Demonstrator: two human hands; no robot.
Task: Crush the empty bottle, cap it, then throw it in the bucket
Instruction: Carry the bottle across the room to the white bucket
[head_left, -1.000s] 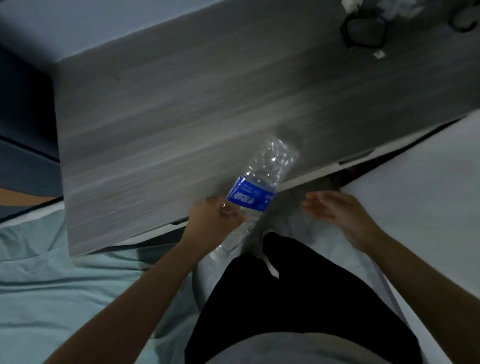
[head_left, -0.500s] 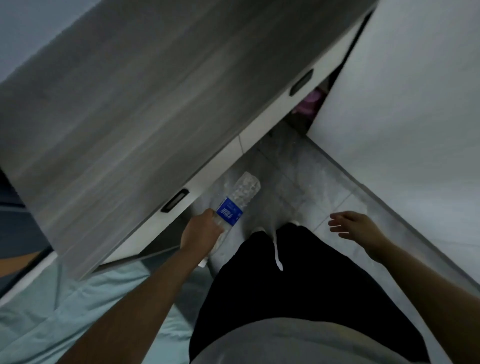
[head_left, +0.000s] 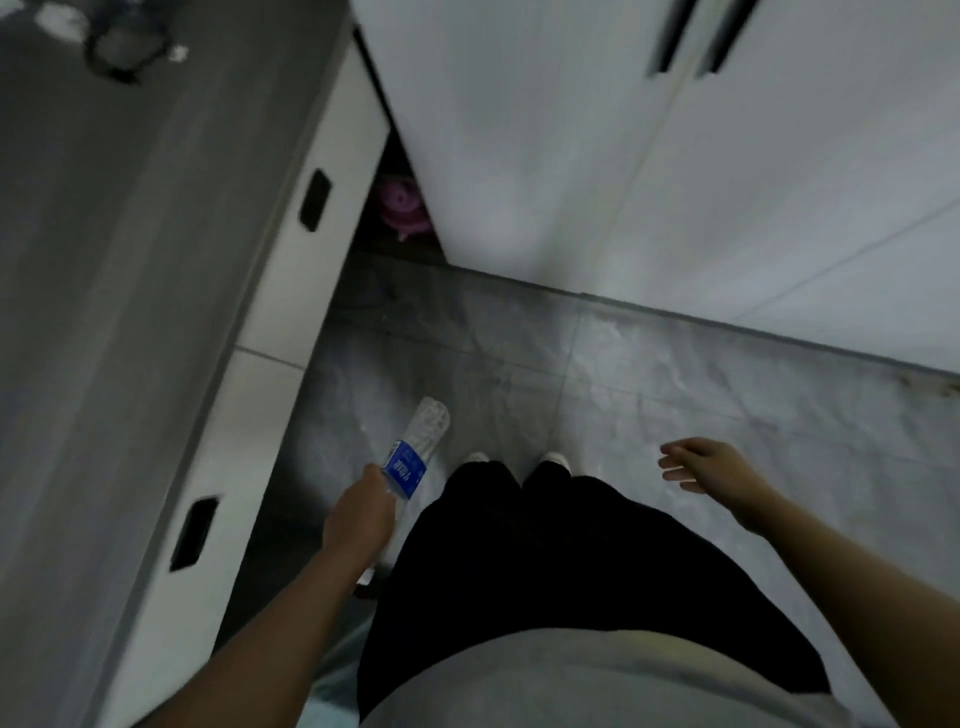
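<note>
One clear plastic bottle (head_left: 418, 451) with a blue label is in view, and two bare hands. The left hand (head_left: 358, 525) is wrapped around the bottle's lower, near part, its fingers closed on it, so the bottle's ribbed far end sticks out past the hand, pointing forward and down over the grey tiled floor (head_left: 649, 384). The neck end is hidden behind the hand and cannot be judged for a cap. The right hand (head_left: 711, 467) hangs out to the right, holding nothing, its fingers loosely spread. Two white shoe tips (head_left: 553, 458) show just beyond the black trousers (head_left: 545, 582). On the left runs a wood-grain table (head_left: 119, 312), whose white front (head_left: 270, 364) carries two dark recessed handles; its edge lies just left of the left hand. Far and to the right stand white cabinet doors (head_left: 675, 182) with two dark vertical handles. Between table and cabinet is a narrow dark gap holding one pink object (head_left: 402, 210), too blurred to identify. The open floor strip between the table front and the cabinet base is the free room, widest to the right.
</note>
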